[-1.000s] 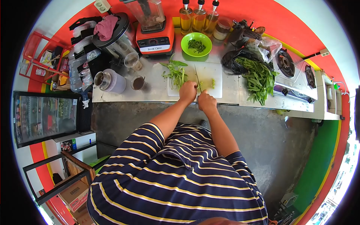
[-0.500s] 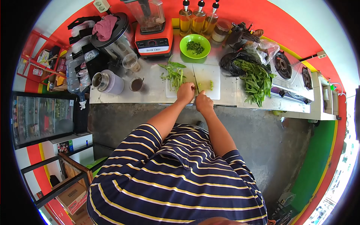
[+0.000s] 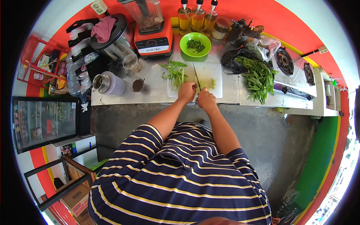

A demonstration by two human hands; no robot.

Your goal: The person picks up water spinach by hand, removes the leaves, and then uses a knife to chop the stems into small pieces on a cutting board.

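My left hand is closed around a bunch of leafy green stems, pressed down near the front edge of a white cutting board. Beside it, my right hand grips the handle of a knife, whose long blade points away from me across the board. The blade lies just right of my left fist, and the two hands nearly touch. Small chopped green pieces rest on the board to the right of the blade. My left fingers hide the ends of the stems.
Behind the board stands a green bowl holding chopped greens. A red blender, oil bottles and a jar line the wall. A glass sits left. More leafy greens and a gas stove are right.
The whole view has shifted slightly. Both hands and the knife keep nearly the same place on the board, with the greens still under my left hand.
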